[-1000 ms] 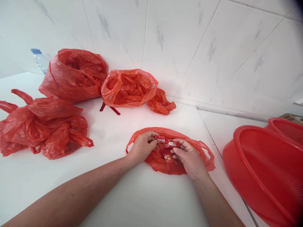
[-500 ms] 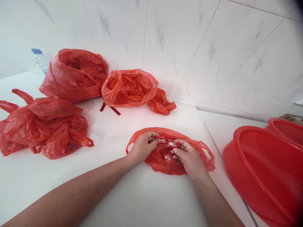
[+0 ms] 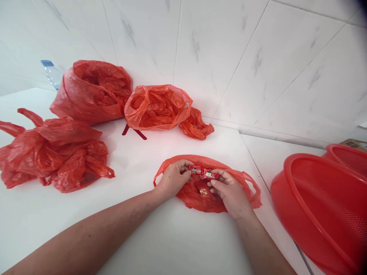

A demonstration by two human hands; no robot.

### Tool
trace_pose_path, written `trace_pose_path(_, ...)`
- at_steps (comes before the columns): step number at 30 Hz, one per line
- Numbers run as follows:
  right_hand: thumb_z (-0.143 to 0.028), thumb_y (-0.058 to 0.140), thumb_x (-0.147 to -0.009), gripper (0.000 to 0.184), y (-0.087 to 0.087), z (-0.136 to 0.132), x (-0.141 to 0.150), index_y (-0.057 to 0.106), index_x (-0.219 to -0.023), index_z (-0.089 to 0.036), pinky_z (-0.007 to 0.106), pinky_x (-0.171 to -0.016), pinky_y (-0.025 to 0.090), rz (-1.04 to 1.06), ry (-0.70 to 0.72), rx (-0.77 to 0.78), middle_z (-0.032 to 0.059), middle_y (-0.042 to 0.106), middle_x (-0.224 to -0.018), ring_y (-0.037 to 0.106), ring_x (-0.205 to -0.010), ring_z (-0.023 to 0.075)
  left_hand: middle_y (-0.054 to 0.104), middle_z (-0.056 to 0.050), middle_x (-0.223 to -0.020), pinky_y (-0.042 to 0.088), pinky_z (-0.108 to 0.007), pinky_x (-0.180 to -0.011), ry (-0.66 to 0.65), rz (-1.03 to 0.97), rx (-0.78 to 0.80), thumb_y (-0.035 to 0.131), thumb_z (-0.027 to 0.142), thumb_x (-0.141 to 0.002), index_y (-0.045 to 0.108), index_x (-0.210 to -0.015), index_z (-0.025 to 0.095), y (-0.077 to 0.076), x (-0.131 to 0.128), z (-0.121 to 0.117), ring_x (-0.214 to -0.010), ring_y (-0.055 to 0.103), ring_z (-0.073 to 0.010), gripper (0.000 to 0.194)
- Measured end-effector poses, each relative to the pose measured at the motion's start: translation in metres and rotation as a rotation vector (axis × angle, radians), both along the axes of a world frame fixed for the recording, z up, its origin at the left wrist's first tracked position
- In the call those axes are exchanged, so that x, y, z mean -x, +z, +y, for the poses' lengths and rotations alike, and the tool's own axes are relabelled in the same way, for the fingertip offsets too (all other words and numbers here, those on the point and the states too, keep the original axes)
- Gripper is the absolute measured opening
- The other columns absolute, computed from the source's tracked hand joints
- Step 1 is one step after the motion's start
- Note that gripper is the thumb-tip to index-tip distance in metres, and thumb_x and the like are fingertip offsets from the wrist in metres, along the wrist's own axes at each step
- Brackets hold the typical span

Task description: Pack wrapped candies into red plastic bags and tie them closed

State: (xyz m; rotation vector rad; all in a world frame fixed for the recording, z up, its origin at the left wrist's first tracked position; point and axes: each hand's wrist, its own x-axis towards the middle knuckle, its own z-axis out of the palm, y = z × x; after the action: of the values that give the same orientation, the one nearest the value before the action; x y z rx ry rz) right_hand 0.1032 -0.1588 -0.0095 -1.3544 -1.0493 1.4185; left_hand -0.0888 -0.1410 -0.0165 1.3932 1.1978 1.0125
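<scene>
Two small red wrapped candies meet end to end above an open red plastic bag (image 3: 197,204). My left hand (image 3: 174,177) pinches the left candy (image 3: 195,170) by its outer end. Between the thumb and fingers of my right hand (image 3: 229,189) is the right candy (image 3: 210,174), with a white cartoon figure on its wrapper. Below them, inside the bag, lies a dark red packet (image 3: 204,191) with gold characters. The bag lies flattened on the white table (image 3: 137,233), one handle loop spread to the right.
Along the tiled wall stand a large stuffed red bag (image 3: 88,95), a smaller open red bag (image 3: 160,109) and a crumpled one (image 3: 196,126). More red bags (image 3: 57,152) are heaped at left. A clear bottle (image 3: 51,74) is behind. Red plastic baskets (image 3: 292,191) stand at right.
The whole view has shifted very slightly. Both hands keep their pinch on the candies, and nothing else has visibly moved.
</scene>
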Motion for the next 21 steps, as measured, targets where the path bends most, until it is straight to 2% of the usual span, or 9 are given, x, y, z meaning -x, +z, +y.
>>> trace_pose_path(21,-0.028,0.071,-0.068,0.032,-0.0003,0.0015,0.0004,0.058,-0.097,-0.022,0.024,-0.063,0.05,0.029,-0.027,0.02,-0.0003,0.06,-0.086,0.06,-0.076,0.0131,0.066,0.002,-0.072,0.052,-0.026,-0.066,-0.016,0.008,0.009,0.048,0.021,-0.078,0.059,-0.096,0.023,-0.0009,0.0,0.0013,-0.068,0.064,-0.0138,0.021)
